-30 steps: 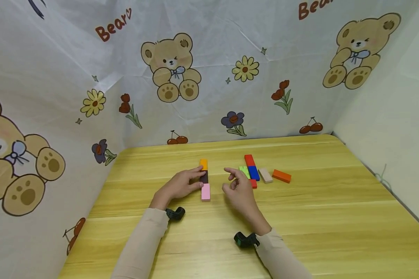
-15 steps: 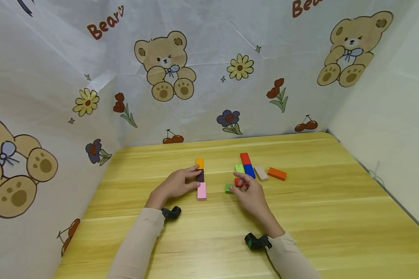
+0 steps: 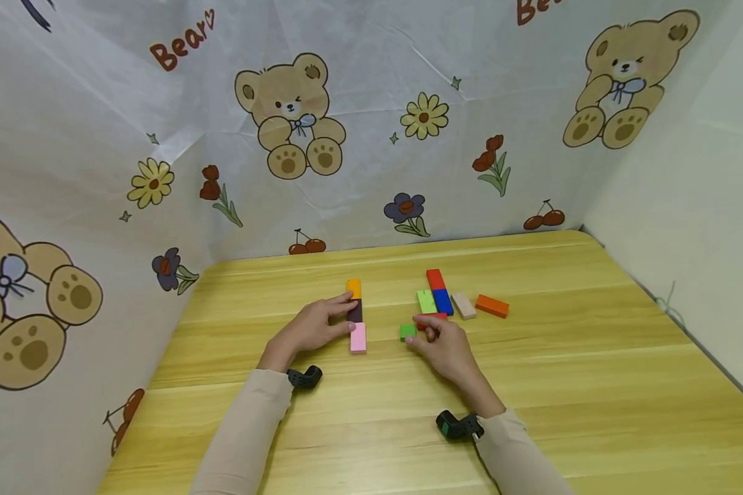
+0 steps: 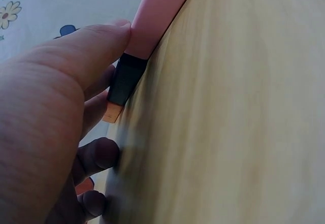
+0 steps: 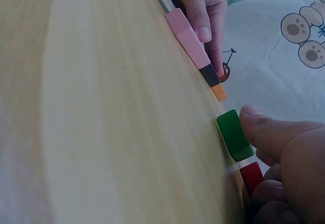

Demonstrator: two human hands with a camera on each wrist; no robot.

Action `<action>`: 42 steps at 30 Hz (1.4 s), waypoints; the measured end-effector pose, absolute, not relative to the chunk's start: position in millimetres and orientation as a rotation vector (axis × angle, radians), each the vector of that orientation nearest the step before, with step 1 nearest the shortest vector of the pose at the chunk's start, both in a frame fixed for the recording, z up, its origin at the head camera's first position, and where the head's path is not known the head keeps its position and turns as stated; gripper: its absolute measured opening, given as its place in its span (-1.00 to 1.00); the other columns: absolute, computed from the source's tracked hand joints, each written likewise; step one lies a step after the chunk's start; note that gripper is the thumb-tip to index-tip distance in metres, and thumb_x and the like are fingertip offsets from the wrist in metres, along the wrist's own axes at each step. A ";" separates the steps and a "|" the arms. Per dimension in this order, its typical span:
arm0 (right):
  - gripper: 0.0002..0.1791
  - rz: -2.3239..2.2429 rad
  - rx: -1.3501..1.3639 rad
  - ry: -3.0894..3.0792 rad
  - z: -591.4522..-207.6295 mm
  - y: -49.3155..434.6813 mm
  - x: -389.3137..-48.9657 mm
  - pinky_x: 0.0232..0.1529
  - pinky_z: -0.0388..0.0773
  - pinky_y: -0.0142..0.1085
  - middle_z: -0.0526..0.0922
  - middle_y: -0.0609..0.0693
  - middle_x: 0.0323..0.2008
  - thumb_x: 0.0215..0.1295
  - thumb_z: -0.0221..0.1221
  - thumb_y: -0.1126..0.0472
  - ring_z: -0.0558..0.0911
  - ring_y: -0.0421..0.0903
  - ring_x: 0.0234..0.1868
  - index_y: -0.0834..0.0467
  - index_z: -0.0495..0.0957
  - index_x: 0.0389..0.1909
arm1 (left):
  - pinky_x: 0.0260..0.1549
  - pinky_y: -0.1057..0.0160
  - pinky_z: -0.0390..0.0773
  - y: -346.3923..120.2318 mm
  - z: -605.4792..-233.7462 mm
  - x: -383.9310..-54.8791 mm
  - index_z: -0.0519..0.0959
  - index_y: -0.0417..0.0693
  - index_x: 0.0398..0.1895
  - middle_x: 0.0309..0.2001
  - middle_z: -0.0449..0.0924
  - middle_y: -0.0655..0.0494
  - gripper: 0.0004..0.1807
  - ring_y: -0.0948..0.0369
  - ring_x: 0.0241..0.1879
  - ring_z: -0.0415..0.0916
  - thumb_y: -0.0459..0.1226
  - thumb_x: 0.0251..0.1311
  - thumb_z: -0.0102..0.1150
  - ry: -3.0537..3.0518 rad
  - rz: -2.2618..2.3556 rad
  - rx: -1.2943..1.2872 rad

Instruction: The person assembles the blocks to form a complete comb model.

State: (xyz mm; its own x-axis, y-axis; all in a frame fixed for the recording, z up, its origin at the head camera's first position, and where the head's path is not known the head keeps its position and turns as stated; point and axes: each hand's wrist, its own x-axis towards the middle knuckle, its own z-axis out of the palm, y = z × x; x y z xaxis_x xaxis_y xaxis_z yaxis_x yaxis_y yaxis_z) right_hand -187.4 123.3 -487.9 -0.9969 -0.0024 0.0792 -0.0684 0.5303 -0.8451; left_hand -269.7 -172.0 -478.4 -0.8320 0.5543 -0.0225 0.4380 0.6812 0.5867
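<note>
Three blocks stand end to end on the wooden table: an orange block [image 3: 354, 289], a dark block [image 3: 355, 311] and a pink block [image 3: 358, 337]. My left hand [image 3: 311, 326] lies along their left side, its thumb touching the pink block and its fingertips at the dark and orange ones. A green block [image 3: 408, 333] sits to their right, apart from the row. My right hand [image 3: 447, 348] is beside it, with the thumb tip right at the green block and the index finger extended over a red block [image 5: 252, 177]. The other right fingers are bent and partly hidden.
Beyond my right hand lie a light green block [image 3: 426, 301], a second red block [image 3: 435, 279] end to end with a blue block [image 3: 442, 302], a beige block [image 3: 464, 305] and an orange-red block [image 3: 492, 306]. A bear-print cloth [image 3: 359, 206] hangs behind the table.
My right hand has shifted right, uncovering the green block, and its index finger has come down toward the red block. My left hand stays at the row.
</note>
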 end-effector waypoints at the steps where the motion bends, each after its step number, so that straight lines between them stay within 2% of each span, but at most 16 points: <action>1: -0.49 1.484 0.064 -2.694 -488.6 123.0 -187.9 -0.31 0.25 -0.37 0.37 -0.04 -0.46 0.15 0.46 0.15 0.36 -0.12 -0.35 0.17 0.65 0.14 | 0.44 -0.06 0.27 -172.2 -478.6 -269.4 0.34 0.32 0.47 0.57 0.11 0.38 -0.39 0.10 0.55 0.08 0.08 0.38 0.15 2.696 0.863 0.802; 12: -0.53 1.392 0.025 -2.739 -491.6 120.1 -186.0 -0.36 0.20 -0.34 0.32 -0.06 -0.53 0.13 0.47 0.13 0.33 -0.12 -0.42 0.14 0.69 0.08 | 0.45 -0.05 0.27 -172.1 -478.7 -265.2 0.33 0.32 0.47 0.57 0.13 0.34 -0.39 0.09 0.55 0.09 0.07 0.38 0.14 2.691 0.869 0.806; 25: -0.63 1.349 0.062 -2.737 -489.6 121.6 -190.0 -0.36 0.21 -0.33 0.31 -0.07 -0.54 0.11 0.48 0.13 0.33 -0.12 -0.43 0.10 0.72 -0.05 | 0.46 -0.08 0.22 -172.1 -475.9 -269.6 0.33 0.32 0.48 0.57 0.11 0.39 -0.38 0.09 0.56 0.07 0.10 0.38 0.14 2.703 0.861 0.799; 42: -0.61 1.400 0.084 -2.748 -489.6 119.2 -188.7 -0.35 0.22 -0.35 0.30 -0.09 -0.55 0.14 0.46 0.09 0.33 -0.13 -0.44 0.06 0.71 0.00 | 0.47 -0.10 0.20 -171.4 -475.0 -271.0 0.34 0.29 0.47 0.57 0.11 0.37 -0.38 0.06 0.56 0.05 0.10 0.37 0.14 2.687 0.870 0.804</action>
